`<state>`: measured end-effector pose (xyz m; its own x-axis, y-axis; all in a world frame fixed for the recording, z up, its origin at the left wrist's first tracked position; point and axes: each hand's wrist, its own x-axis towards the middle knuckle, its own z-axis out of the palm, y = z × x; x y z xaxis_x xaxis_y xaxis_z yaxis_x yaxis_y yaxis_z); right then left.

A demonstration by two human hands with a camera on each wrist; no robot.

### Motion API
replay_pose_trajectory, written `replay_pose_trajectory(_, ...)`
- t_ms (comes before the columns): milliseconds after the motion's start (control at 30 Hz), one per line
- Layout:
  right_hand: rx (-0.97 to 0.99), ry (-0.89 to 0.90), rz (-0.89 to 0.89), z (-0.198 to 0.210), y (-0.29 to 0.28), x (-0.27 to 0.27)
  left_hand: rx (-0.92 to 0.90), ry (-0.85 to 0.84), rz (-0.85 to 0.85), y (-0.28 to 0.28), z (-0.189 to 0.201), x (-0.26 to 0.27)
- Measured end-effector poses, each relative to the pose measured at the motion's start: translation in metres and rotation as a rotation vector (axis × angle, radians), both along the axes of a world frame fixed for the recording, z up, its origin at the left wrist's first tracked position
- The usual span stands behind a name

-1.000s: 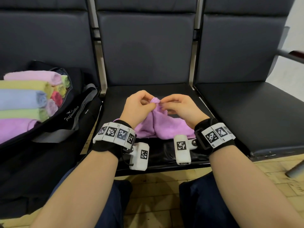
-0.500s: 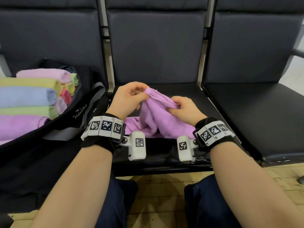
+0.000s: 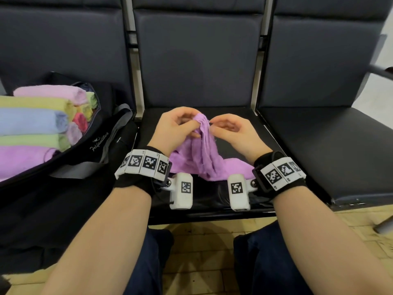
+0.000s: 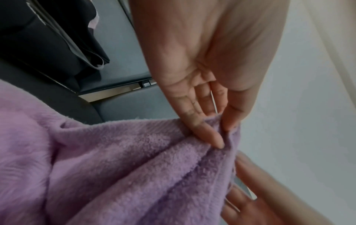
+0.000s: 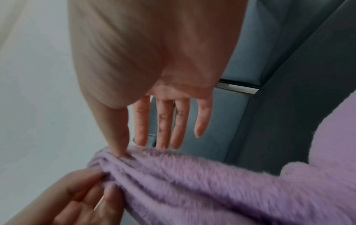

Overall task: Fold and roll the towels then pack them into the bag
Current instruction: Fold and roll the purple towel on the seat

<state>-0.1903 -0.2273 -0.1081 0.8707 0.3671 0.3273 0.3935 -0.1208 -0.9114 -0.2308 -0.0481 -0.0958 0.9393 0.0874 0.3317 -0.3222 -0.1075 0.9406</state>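
Observation:
A purple towel lies bunched on the middle seat, with one gathered end lifted. My left hand pinches that raised end between thumb and forefinger, as the left wrist view shows: left hand, towel. My right hand is right beside it with nearly straight fingers. In the right wrist view the right hand has only its thumb tip touching the top of the towel. A black bag lies open on the left seat with several rolled towels packed in it.
Dark padded seats stand in a row; the right seat has nothing on it. A metal armrest juts out at far right. The bag's grey strap hangs toward the middle seat. My knees are close to the seat's front edge.
My right hand has come up from the side of the towel to its lifted top and loosened its hold. My left hand still pinches the raised end, which is more tightly gathered.

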Motion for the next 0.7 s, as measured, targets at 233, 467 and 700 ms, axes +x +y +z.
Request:
replay_pose_trajectory(233, -0.102, -0.154, -0.077, -0.0018, -0.0022, -0.0035, -0.071, 0.09, -0.008, -0.0032, 0.0028, -0.0023)
replay_pose_trajectory(467, -0.317, -0.302, -0.13, -0.0032, 0.0009, -0.0052, -0.056, 0.11, -0.024, -0.0079, 0.0035, -0.0037)
replay_pose_trajectory(700, -0.578, -0.286, -0.244, 0.0017, 0.003, -0.0063, -0.043, 0.122, -0.014, -0.0074, 0.005, -0.0057)
